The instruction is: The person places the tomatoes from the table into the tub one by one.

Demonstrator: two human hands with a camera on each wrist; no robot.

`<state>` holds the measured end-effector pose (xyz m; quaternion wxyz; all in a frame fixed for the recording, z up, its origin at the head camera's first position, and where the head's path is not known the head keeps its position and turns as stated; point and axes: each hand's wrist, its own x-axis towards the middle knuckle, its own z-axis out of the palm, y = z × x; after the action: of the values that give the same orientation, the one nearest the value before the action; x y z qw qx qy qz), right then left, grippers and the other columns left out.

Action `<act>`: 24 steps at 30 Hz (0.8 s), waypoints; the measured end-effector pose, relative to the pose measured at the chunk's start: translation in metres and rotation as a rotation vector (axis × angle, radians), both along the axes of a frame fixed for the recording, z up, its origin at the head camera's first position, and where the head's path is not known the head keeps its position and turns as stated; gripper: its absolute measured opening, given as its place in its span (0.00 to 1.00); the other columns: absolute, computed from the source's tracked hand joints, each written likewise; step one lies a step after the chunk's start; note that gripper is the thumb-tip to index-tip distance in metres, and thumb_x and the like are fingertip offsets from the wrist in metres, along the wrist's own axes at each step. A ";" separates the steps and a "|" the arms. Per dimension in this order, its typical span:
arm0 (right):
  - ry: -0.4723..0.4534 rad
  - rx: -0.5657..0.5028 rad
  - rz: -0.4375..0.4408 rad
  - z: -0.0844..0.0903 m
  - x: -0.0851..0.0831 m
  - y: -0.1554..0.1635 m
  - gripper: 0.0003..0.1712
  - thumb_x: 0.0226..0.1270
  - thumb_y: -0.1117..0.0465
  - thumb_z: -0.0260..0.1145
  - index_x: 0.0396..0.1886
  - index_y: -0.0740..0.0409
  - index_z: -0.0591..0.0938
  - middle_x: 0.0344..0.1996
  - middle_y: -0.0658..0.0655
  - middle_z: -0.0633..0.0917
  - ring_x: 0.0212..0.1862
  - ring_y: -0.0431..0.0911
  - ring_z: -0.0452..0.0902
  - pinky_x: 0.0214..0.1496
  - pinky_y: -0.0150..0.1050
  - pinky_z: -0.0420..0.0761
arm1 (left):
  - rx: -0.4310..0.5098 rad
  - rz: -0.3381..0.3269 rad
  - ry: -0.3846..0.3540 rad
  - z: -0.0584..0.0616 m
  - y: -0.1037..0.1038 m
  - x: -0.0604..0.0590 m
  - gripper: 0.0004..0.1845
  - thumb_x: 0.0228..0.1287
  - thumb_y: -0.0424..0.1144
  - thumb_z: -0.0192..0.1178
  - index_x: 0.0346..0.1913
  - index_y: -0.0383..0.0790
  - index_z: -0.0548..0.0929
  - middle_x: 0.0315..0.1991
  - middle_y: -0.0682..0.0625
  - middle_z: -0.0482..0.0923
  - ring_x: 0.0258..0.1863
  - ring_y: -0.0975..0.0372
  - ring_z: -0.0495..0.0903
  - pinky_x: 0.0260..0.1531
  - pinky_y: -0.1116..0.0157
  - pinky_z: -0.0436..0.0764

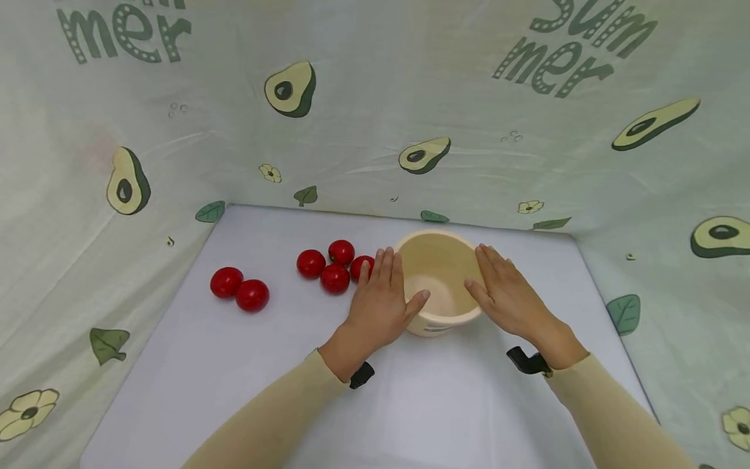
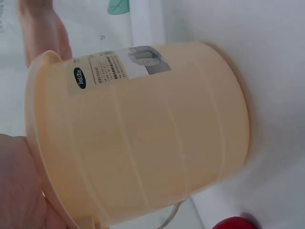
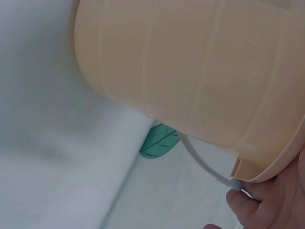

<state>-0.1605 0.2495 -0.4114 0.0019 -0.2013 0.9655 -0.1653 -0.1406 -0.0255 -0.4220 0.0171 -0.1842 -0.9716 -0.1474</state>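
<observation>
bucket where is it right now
In the head view the cream bucket stands upright on the white table, right of centre, between the left hand and right hand, which press its sides; four red tomatoes lie just left.

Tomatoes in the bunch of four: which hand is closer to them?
Left. The left hand on the bucket almost touches the four tomatoes; the right hand is across the bucket.

Matt cream plastic bucket, glossy red tomatoes, smooth white tabletop, printed cloth backdrop
</observation>
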 end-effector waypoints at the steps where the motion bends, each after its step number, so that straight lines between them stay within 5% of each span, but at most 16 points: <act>1: 0.002 0.001 -0.004 0.000 0.001 0.000 0.44 0.85 0.45 0.49 0.82 0.74 0.52 0.83 0.72 0.54 0.84 0.66 0.46 0.80 0.70 0.52 | -0.002 0.003 -0.004 0.001 0.001 0.001 0.50 0.80 0.68 0.41 0.82 0.27 0.52 0.85 0.34 0.49 0.86 0.44 0.45 0.82 0.41 0.49; 7: -0.004 0.004 -0.022 -0.002 0.004 -0.001 0.44 0.86 0.45 0.48 0.83 0.73 0.51 0.84 0.71 0.53 0.85 0.66 0.45 0.80 0.70 0.52 | 0.014 -0.048 -0.024 0.004 -0.010 -0.002 0.48 0.80 0.68 0.42 0.83 0.31 0.52 0.85 0.36 0.48 0.86 0.44 0.46 0.82 0.41 0.50; 13: -0.028 -0.016 -0.014 -0.001 0.004 -0.003 0.44 0.86 0.45 0.47 0.84 0.71 0.49 0.84 0.71 0.52 0.85 0.65 0.44 0.81 0.69 0.51 | 0.069 -0.029 0.039 0.008 -0.071 -0.005 0.38 0.76 0.55 0.60 0.80 0.40 0.65 0.80 0.41 0.65 0.81 0.46 0.62 0.77 0.44 0.66; 19: -0.028 -0.020 -0.023 0.000 0.005 -0.001 0.44 0.86 0.45 0.48 0.83 0.72 0.49 0.84 0.71 0.52 0.85 0.65 0.45 0.82 0.67 0.52 | -0.096 0.011 0.082 0.001 -0.137 -0.024 0.36 0.64 0.48 0.75 0.71 0.39 0.77 0.68 0.40 0.75 0.71 0.46 0.71 0.71 0.42 0.72; 24: -0.032 -0.025 -0.016 -0.003 0.003 -0.001 0.44 0.85 0.46 0.49 0.83 0.73 0.50 0.84 0.71 0.52 0.85 0.65 0.44 0.81 0.69 0.52 | -0.211 -0.054 0.056 -0.023 -0.153 -0.043 0.39 0.60 0.54 0.77 0.70 0.39 0.78 0.66 0.41 0.76 0.70 0.46 0.69 0.71 0.39 0.67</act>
<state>-0.1575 0.2487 -0.4142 0.0136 -0.1909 0.9647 -0.1807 -0.1837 -0.1788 -0.4445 0.0206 -0.2151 -0.9756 -0.0394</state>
